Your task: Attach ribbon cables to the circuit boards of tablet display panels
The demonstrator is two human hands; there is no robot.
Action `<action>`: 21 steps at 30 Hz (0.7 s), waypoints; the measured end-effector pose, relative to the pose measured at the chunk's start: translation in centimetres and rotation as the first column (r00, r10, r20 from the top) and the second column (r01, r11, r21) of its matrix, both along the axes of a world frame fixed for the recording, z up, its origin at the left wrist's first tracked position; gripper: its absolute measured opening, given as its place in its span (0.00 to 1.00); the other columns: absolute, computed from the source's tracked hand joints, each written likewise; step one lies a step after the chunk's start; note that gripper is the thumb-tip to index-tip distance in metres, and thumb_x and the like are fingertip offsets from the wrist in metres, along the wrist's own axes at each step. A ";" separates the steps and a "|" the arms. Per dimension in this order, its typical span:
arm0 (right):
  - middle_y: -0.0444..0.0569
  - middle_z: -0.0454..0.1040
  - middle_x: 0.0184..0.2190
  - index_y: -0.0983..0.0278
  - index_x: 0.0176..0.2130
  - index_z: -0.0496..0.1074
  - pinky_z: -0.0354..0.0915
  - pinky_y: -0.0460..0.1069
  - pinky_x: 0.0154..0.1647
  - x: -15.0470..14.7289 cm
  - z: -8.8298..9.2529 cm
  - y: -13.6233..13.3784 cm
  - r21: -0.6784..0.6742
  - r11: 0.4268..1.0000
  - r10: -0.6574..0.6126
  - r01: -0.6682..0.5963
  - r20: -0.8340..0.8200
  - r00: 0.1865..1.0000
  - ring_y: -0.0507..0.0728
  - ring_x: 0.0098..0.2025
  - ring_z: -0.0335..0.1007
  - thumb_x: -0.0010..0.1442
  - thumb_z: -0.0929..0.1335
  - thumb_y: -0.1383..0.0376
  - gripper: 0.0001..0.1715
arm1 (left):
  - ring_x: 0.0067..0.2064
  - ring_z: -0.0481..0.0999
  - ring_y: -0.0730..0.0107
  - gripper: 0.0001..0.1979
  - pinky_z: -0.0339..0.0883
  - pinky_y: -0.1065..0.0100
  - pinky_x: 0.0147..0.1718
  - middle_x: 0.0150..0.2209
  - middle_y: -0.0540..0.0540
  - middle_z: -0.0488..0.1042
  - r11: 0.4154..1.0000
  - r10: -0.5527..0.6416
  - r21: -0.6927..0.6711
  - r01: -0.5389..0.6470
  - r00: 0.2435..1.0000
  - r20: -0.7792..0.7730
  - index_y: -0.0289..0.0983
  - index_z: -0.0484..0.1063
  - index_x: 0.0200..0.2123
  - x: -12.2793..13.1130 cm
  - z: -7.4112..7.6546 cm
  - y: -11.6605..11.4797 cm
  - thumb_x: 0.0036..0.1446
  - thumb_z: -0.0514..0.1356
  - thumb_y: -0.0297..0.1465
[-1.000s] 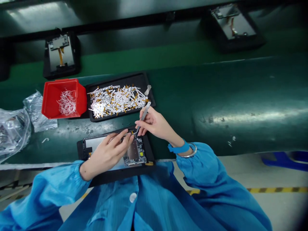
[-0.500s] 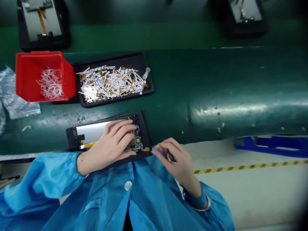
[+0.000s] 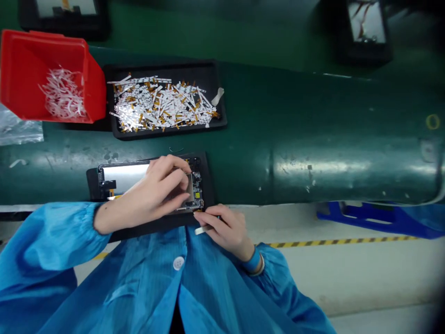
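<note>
An opened tablet-like device [image 3: 125, 176], with a silver panel and a circuit board [image 3: 197, 185] at its right end, lies on a black foam pad [image 3: 208, 185] at the bench's front edge. My left hand [image 3: 158, 188] rests over its middle, fingers bent and thumb apart, with nothing visible held. At the lower right corner of the board, the thumb and forefinger of my right hand [image 3: 225, 227] are pinched together; whether they grip part of the device is hidden. A slim metal tool [image 3: 202, 229] sticks out from under that hand, its other end covered.
Behind the device stands a black tray [image 3: 201, 69] heaped with white and amber strips [image 3: 163, 104]. To its left is a red bin [image 3: 21, 79] containing white scraps, beside a clear plastic bag [image 3: 21, 130]. More devices sit at the back. A blue stool [image 3: 368, 215] stands right, below the bench.
My right hand has moved left to the device's corner, and the metal tool now points out leftward. My left fingers have curled from lying flat. The view has shifted.
</note>
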State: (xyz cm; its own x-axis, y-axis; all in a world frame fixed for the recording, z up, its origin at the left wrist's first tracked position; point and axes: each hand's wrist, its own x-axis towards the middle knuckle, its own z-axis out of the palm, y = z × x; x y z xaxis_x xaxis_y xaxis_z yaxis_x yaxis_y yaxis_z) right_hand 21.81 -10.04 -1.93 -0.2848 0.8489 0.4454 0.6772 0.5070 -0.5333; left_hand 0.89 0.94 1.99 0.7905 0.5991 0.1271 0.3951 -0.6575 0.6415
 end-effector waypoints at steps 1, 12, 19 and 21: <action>0.45 0.77 0.26 0.61 0.37 0.77 0.68 0.44 0.24 -0.1 0.0 0.1 0.012 1.000 0.012 -0.012 -0.004 1.000 0.49 0.25 0.71 0.64 0.67 0.72 0.10 | 0.51 0.67 0.62 0.04 0.63 0.59 0.48 0.50 0.43 0.64 0.999 0.032 0.007 -0.032 0.999 0.004 0.38 0.62 0.38 -0.4 0.2 0.0 0.66 0.54 0.31; 0.44 0.75 0.25 0.62 0.39 0.75 0.70 0.45 0.24 -0.7 -0.7 -0.4 -0.003 1.000 -0.029 0.029 -0.102 0.994 0.49 0.24 0.70 0.61 0.70 0.73 0.07 | 0.48 0.70 0.63 0.04 0.66 0.60 0.44 0.49 0.43 0.64 0.991 0.130 -0.019 -0.130 0.991 -0.029 0.37 0.64 0.37 -1.8 0.2 0.0 0.66 0.54 0.30; 0.43 0.74 0.25 0.64 0.38 0.74 0.67 0.44 0.24 -0.9 -0.9 -0.2 0.048 0.998 -0.038 0.043 -0.102 0.994 0.48 0.24 0.67 0.62 0.69 0.73 0.05 | 0.51 0.69 0.59 0.03 0.62 0.58 0.46 0.49 0.43 0.67 0.993 0.115 0.008 -0.115 0.993 -0.030 0.38 0.64 0.37 -1.8 -0.4 -0.1 0.66 0.54 0.29; 0.43 0.74 0.25 0.65 0.38 0.74 0.67 0.44 0.24 -0.9 -1.0 -0.2 0.053 0.998 -0.039 0.045 -0.110 0.993 0.48 0.24 0.66 0.61 0.69 0.74 0.05 | 0.52 0.69 0.58 0.03 0.61 0.58 0.47 0.48 0.43 0.67 0.994 0.108 0.014 -0.107 0.993 -0.040 0.38 0.64 0.37 -1.9 -0.5 -0.1 0.66 0.54 0.29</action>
